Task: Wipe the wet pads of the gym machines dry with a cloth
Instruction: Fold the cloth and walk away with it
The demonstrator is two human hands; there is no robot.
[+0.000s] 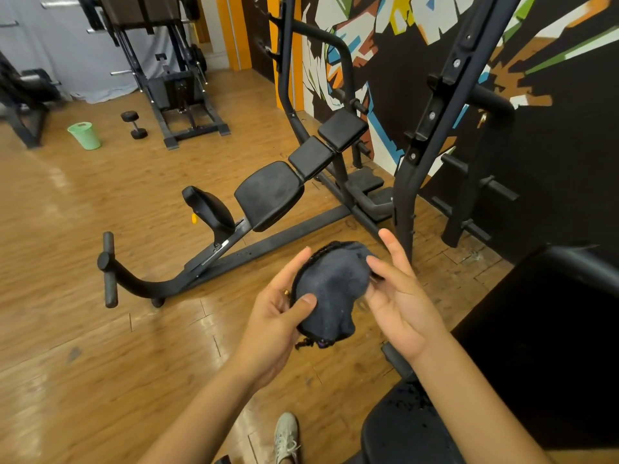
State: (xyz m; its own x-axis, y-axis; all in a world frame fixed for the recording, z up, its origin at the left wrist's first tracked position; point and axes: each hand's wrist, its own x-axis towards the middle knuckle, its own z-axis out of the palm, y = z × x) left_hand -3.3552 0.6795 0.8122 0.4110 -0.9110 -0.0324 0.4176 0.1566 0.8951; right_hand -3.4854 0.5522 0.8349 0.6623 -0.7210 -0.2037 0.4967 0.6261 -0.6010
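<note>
A bunched dark grey cloth (331, 289) sits between both hands at chest height above the floor. My left hand (278, 316) grips its left side, thumb pressed on top. My right hand (398, 289) touches its right edge with fingers slightly bent. Ahead lies a black bench machine with a large seat pad (269, 194), two smaller back pads (311, 157) (342, 129) and a curved pad (209, 207). A dark seat pad (405, 426) with droplets on it is at the lower right, beside a tall black back pad (549, 346).
A black rack upright (432, 128) stands right of the bench against a painted wall. A green bucket (84, 135) and a dumbbell (134, 124) sit on the wooden floor at the back left, near another machine (174, 82). My shoe (286, 437) is below.
</note>
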